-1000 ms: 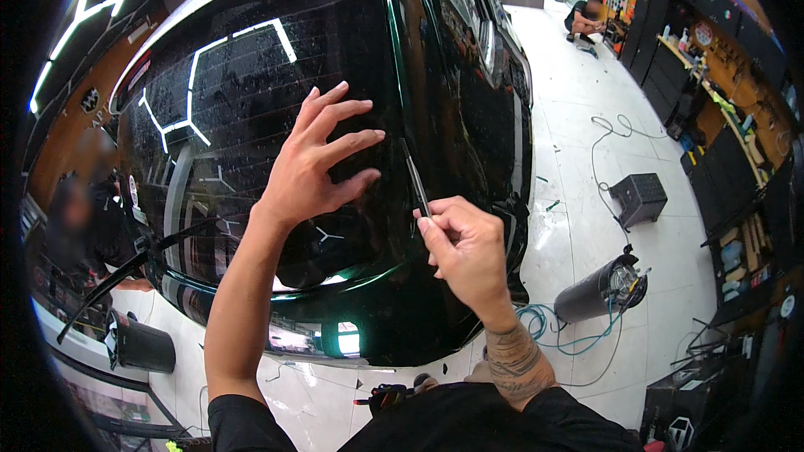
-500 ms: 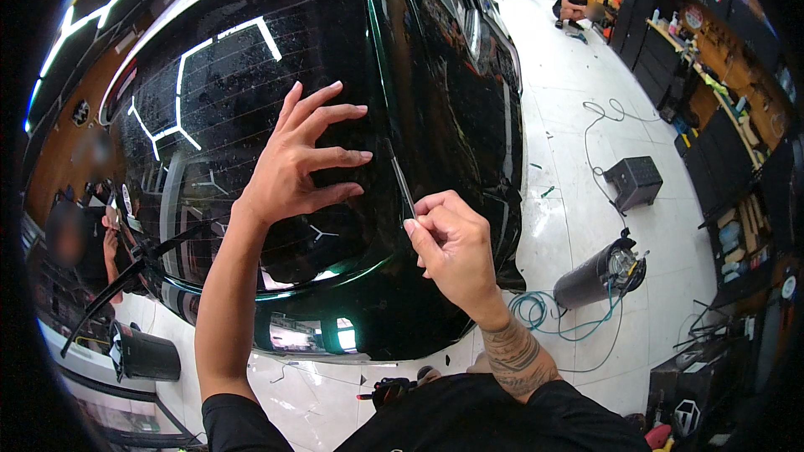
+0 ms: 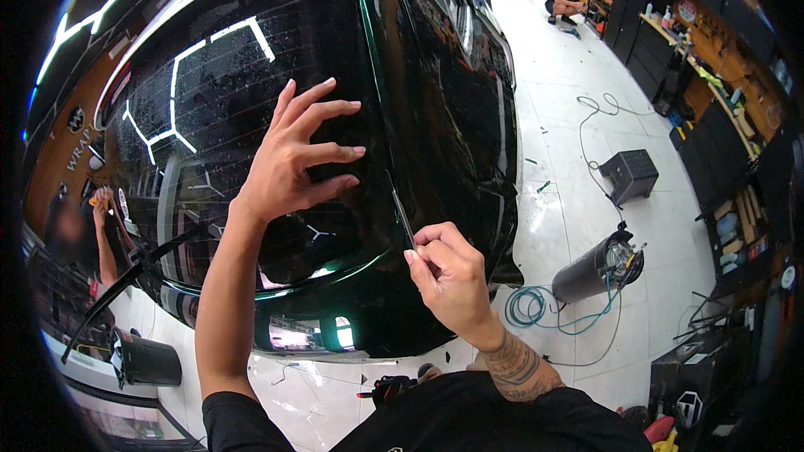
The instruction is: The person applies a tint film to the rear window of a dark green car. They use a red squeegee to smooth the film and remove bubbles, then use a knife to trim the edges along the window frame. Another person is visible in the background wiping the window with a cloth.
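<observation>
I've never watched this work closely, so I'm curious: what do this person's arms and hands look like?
The left hand and right hand are ungloved. Short black fabric sleeves cover the upper arms; the right forearm bears dark, banded tattoo markings, the left forearm shows none.

The right hand (image 3: 450, 269) has drawn the tool (image 3: 402, 211) toward 6 o'clock along the car (image 3: 456, 146); its tip, earlier about level with the left hand's (image 3: 289, 163) index fingertip, now sits level with the thumb. At 9 o'clock, a co-worker's hand (image 3: 102, 203) has risen, something orange now showing beside it. The stool (image 3: 630, 176), at 3 o'clock, has shifted slightly toward 9 in view.
</observation>
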Available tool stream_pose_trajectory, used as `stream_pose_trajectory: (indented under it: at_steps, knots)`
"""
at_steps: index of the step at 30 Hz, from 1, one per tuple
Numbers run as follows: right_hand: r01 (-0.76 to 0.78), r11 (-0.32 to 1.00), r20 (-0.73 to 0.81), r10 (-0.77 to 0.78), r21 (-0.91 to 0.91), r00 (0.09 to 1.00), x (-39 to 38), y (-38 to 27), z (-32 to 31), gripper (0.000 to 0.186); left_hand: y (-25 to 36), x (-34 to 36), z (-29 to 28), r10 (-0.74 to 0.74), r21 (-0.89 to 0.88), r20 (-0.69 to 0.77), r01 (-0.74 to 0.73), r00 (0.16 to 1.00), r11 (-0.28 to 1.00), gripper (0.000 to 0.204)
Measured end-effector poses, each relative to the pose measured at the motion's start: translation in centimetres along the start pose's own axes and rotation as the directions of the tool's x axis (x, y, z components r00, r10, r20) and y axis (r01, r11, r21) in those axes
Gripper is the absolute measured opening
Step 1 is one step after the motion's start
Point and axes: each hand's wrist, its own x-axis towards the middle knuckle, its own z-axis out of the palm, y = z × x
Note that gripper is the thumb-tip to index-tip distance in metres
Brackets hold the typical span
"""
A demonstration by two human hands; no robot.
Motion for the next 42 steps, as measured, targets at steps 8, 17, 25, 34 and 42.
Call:
stream_pose_trajectory:
  at_steps: [8,17,25,34,42]
  knots:
    - [-0.016,1.0,0.017,0.017,-0.016,1.0,-1.9,-0.7,0.1,0.014,-0.2,-0.1,0.3,0.013,0.017,-0.01,-0.013,1.0,1.0,0.029]
    - [-0.392,0.825,0.193,0.342,0.406,0.92,-4.0,-2.6,3.8,0.002,-0.1,-0.1,-0.2,0.016,0.005,0.022,-0.016,1.0,1.0,0.029]
    - [-0.564,0.608,0.32,0.469,0.559,0.823,-4.3,-4.9,6.8,0.015,-0.1,1.9,-3.2,-0.014,0.067,0.284,-0.005,0.959,0.998,0.05]
    - [-0.609,0.36,0.414,0.487,0.707,0.769,-5.3,-7.2,10.5,0.019,0.5,3.1,-2.6,0.232,0.133,0.38,-0.301,0.896,0.944,0.05]
    - [-0.473,0.498,0.357,0.315,0.727,0.879,-8.2,-5.8,10.8,0.015,0.1,3.7,-2.1,0.334,0.111,0.408,-0.41,0.849,0.906,0.043]
